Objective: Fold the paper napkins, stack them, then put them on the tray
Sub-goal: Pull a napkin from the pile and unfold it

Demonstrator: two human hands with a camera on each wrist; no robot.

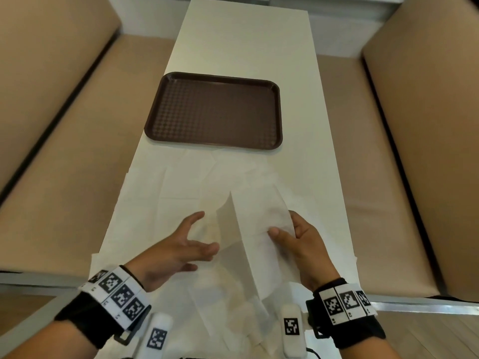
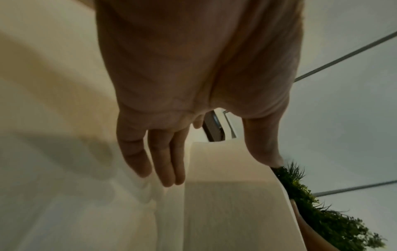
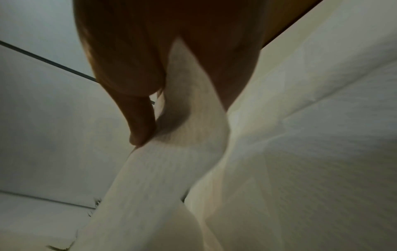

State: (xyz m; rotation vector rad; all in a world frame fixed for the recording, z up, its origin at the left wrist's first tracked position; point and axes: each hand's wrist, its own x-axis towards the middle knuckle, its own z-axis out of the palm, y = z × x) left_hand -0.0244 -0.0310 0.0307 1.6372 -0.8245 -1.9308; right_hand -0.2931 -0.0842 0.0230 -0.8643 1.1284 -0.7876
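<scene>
A white paper napkin (image 1: 255,237) is lifted off the table and bent along a fold ridge. My right hand (image 1: 298,242) pinches its right edge between thumb and fingers; the right wrist view shows the thumb pressed on the napkin (image 3: 171,166). My left hand (image 1: 186,244) hovers just left of the napkin with straight, spread fingers (image 2: 163,163) and holds nothing. Several more unfolded white napkins (image 1: 166,187) lie spread on the white table. The brown tray (image 1: 215,112) sits beyond them with nothing on it.
The long white table (image 1: 246,42) runs away from me between two tan benches (image 1: 64,151). A green plant (image 2: 335,219) shows at the right of the left wrist view. Both wrists carry black bands with printed markers.
</scene>
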